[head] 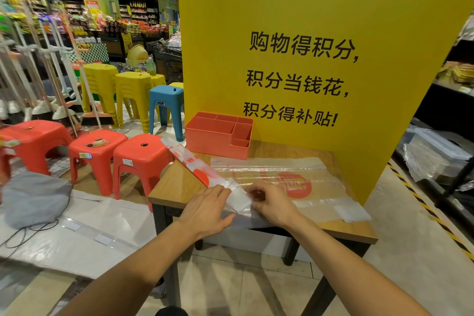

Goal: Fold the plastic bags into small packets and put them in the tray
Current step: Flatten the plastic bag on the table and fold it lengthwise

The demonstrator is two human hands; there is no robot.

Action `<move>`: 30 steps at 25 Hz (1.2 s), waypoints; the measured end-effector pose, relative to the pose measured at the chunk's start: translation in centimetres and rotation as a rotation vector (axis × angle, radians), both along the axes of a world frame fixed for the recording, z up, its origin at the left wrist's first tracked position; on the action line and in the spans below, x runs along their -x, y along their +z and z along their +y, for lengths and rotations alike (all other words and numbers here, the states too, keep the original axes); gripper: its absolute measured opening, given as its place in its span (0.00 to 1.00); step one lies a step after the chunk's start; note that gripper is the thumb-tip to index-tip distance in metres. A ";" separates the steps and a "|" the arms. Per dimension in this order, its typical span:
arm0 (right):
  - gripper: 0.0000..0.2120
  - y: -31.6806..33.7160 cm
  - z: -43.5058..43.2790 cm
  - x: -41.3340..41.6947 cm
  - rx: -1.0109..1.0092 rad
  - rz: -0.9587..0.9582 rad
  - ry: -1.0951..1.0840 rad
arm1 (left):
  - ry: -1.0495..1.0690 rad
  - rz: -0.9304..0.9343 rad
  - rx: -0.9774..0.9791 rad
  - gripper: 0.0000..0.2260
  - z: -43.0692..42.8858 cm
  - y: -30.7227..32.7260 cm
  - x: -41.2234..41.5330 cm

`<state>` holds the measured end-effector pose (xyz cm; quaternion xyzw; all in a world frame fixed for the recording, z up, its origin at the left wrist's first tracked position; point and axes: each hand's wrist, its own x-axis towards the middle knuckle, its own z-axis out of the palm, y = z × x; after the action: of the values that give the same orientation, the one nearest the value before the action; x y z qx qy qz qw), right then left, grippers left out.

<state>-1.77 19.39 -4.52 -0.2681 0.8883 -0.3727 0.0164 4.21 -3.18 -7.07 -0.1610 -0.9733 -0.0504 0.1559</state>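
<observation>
A yellow board [307, 59] backs a small wooden table [179, 182] on a shop floor, where a person works at the near edge; a stack of clear printed bags [320, 172] lies spread flat over the table's right half, from about 12 to 4 o'clock, probably so each can be drawn off in turn; the coral tray [218, 133] stands at the far-left corner, about 11 o'clock, within reach, and no packet shows in its compartments, so the folding appears to be at an early stage; one bag, already narrowed to a long strip [189, 159], lies slantwise, its long axis running from 10 o'clock, where the far end hangs past the table's left edge, down to 5 o'clock, where the near end meets the hands; the left hand [205, 210] lies flat on that near end, fingers straight and close together, seemingly pinning the plastic so it cannot slide; the right hand [272, 202], fingers curled, appears to pinch the strip's corner just beside the left fingertips, likely to turn the first fold
</observation>
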 end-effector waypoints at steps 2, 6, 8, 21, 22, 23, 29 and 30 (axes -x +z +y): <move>0.21 0.4 -0.4 -0.2 -0.035 -0.018 -0.001 | 0.008 -0.034 0.005 0.27 -0.5 0.4 0.5; 0.24 0.9 -0.9 0.2 0.174 -0.277 -0.030 | -0.009 -0.054 -0.020 0.28 -0.8 0.9 0.8; 0.22 1.2 -1.1 0.2 0.247 -0.345 -0.037 | -0.016 -0.031 -0.046 0.24 -0.9 1.0 0.8; 0.30 3.1 -1.4 -1.4 0.217 0.032 0.163 | -0.237 0.303 -0.188 0.13 -2.0 2.0 -1.5; 0.24 3.1 -1.4 -1.5 0.163 0.084 0.166 | -0.269 0.326 -0.182 0.12 -1.9 1.9 -1.8; 0.18 3.0 -1.3 -1.7 0.126 0.131 0.157 | -0.296 0.344 -0.171 0.12 -1.9 1.8 -2.2; 0.10 1.2 -1.1 -2.8 0.299 0.117 0.171 | -0.119 0.420 -0.161 0.15 -1.1 1.6 -3.7; 0.11 1.3 -1.1 -3.1 0.323 0.085 0.186 | -0.117 0.428 -0.181 0.15 -1.1 1.6 -3.7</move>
<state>1.37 18.29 -3.22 -0.3637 0.7881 -0.4957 -0.0301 7.95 -4.32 -5.45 -0.2096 -0.8985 -0.1108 0.3694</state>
